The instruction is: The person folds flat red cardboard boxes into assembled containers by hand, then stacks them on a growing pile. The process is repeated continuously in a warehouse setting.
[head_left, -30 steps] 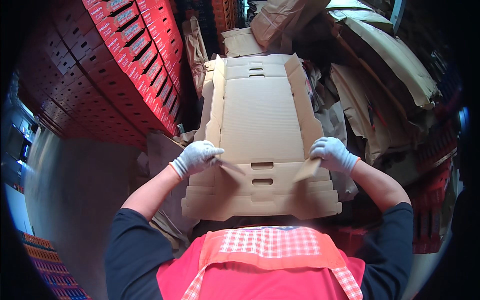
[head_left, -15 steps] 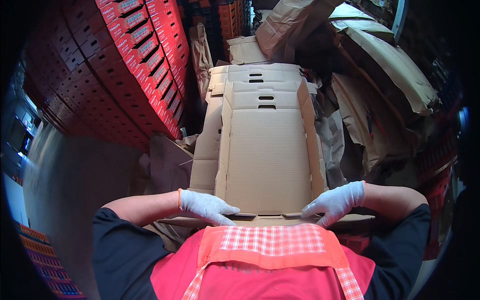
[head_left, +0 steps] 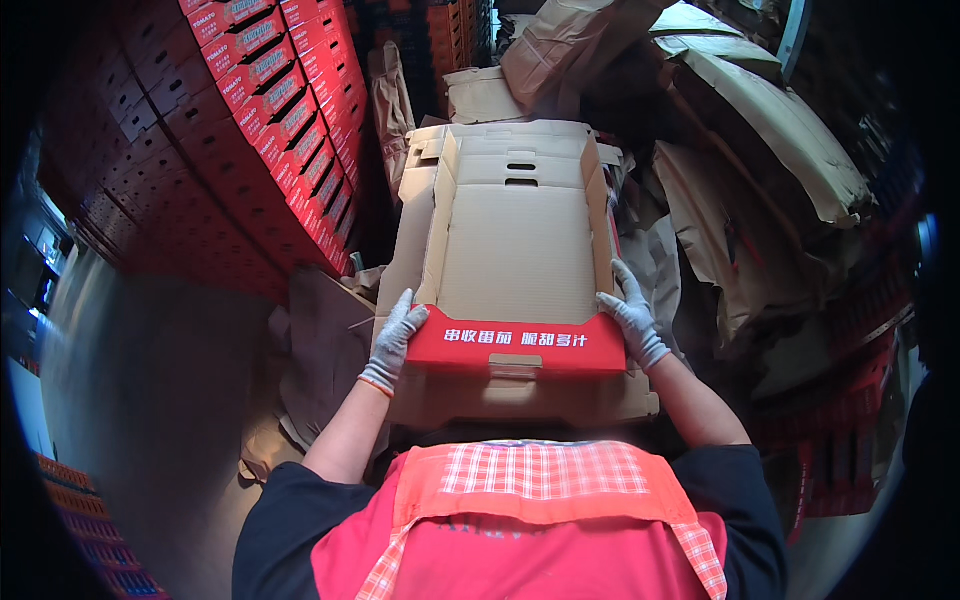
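Note:
A cardboard box (head_left: 520, 255) lies before me with its sides standing, brown inside and red on its near end wall. My left hand (head_left: 398, 338), in a pale knit glove, grips the near left corner. At the near right corner my right hand (head_left: 634, 318), gloved alike, has its thumb on the inner side and its fingers along the outside. The far end shows two hand slots in the board, and its end flap lies back rather than upright. Under the box are flat brown cardboard sheets (head_left: 520, 398).
Tall stacks of red boxes (head_left: 290, 110) rise at the left. Brown paper-wrapped bundles (head_left: 765, 130) lean at the right, with crumpled brown paper (head_left: 570, 50) at the back. Orange and purple crates (head_left: 95, 525) stand at the lower left, by the grey floor (head_left: 180, 400).
The box has moved away from my body, and its red near end wall now shows. My hands went from the near edge to its two near corners, arms reaching farther forward.

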The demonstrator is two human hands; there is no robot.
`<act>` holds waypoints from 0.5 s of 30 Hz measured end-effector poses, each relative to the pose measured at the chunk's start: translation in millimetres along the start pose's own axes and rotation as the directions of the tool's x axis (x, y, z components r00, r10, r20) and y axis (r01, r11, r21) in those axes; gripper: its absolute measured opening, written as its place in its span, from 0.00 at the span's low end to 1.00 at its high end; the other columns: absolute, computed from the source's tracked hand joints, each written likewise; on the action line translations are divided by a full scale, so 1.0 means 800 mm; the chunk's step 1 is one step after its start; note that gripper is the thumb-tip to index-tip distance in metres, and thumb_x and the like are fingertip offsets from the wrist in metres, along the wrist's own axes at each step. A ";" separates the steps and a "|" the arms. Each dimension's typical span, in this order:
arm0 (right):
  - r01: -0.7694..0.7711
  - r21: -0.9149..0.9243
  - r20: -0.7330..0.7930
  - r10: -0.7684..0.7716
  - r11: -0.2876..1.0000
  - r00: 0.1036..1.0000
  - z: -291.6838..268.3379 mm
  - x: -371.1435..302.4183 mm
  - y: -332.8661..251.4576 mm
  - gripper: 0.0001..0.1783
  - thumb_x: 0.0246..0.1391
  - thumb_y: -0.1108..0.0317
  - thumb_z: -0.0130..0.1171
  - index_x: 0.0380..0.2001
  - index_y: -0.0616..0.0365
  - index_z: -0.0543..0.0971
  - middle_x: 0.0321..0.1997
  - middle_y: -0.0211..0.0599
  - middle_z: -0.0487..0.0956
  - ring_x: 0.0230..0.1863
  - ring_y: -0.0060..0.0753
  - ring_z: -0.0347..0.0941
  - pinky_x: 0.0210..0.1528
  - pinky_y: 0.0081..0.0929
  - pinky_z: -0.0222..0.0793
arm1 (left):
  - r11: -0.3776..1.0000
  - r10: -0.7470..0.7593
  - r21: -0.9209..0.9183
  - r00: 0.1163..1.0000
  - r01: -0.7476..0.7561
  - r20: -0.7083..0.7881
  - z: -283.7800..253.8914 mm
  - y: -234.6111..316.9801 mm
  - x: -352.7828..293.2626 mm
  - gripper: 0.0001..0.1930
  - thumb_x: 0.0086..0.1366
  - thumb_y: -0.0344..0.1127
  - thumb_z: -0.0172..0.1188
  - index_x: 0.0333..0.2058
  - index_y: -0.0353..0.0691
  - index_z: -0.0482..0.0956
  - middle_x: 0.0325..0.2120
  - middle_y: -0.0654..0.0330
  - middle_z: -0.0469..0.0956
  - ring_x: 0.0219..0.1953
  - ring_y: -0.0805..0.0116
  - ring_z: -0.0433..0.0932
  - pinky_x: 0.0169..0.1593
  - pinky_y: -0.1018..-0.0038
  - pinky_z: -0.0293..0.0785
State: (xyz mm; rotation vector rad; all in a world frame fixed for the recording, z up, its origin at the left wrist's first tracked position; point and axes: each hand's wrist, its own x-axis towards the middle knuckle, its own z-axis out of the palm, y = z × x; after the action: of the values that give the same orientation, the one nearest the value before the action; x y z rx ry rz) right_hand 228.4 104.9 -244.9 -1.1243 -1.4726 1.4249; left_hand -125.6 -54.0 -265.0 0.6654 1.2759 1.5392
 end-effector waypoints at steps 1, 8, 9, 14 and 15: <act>-0.043 0.088 -0.014 0.045 0.995 0.999 -0.003 0.004 0.011 0.46 0.51 0.68 0.64 0.72 0.58 0.54 0.75 0.43 0.56 0.74 0.41 0.53 0.70 0.32 0.54 | 0.948 -0.120 -0.303 0.992 0.100 -0.045 -0.002 -0.012 0.003 0.43 0.65 0.32 0.63 0.72 0.40 0.46 0.64 0.58 0.63 0.59 0.70 0.69 0.62 0.71 0.69; -0.106 0.276 0.093 0.083 0.955 0.992 -0.036 0.008 -0.137 0.41 0.46 0.72 0.54 0.67 0.63 0.61 0.39 0.35 0.78 0.33 0.18 0.73 0.39 0.18 0.73 | 0.771 -0.014 -0.636 0.999 0.038 0.042 0.064 -0.011 -0.023 0.24 0.64 0.35 0.59 0.58 0.40 0.68 0.45 0.63 0.76 0.47 0.70 0.76 0.56 0.68 0.74; -0.018 0.239 0.091 -0.004 0.971 0.996 -0.034 0.001 -0.175 0.41 0.46 0.72 0.53 0.67 0.64 0.60 0.39 0.35 0.78 0.33 0.17 0.73 0.39 0.17 0.73 | 0.689 0.073 -0.723 0.988 0.048 0.135 0.077 -0.015 -0.036 0.17 0.64 0.37 0.59 0.50 0.41 0.74 0.43 0.63 0.77 0.46 0.69 0.77 0.55 0.67 0.75; 0.426 -0.347 0.323 -0.320 0.835 0.891 0.017 -0.055 -0.335 0.43 0.41 0.73 0.57 0.66 0.60 0.63 0.56 0.44 0.73 0.46 0.32 0.75 0.52 0.28 0.73 | 0.495 -0.249 -0.712 0.866 0.499 0.434 0.143 -0.078 -0.072 0.18 0.66 0.44 0.51 0.49 0.42 0.75 0.48 0.54 0.79 0.50 0.55 0.78 0.60 0.57 0.71; 0.580 -0.516 0.387 -0.433 0.630 0.814 0.032 -0.070 -0.352 0.42 0.39 0.73 0.58 0.64 0.57 0.66 0.56 0.46 0.73 0.50 0.37 0.75 0.55 0.31 0.72 | 0.357 -0.227 -0.706 0.790 0.612 0.569 0.153 -0.090 -0.074 0.20 0.66 0.44 0.50 0.51 0.41 0.73 0.50 0.51 0.78 0.51 0.50 0.78 0.59 0.54 0.72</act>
State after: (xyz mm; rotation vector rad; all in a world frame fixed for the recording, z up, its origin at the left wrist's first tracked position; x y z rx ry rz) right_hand 199.8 50.1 36.3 -0.7843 -2.3111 0.6756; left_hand 26.2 -63.1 -286.0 -0.0973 0.1709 1.2686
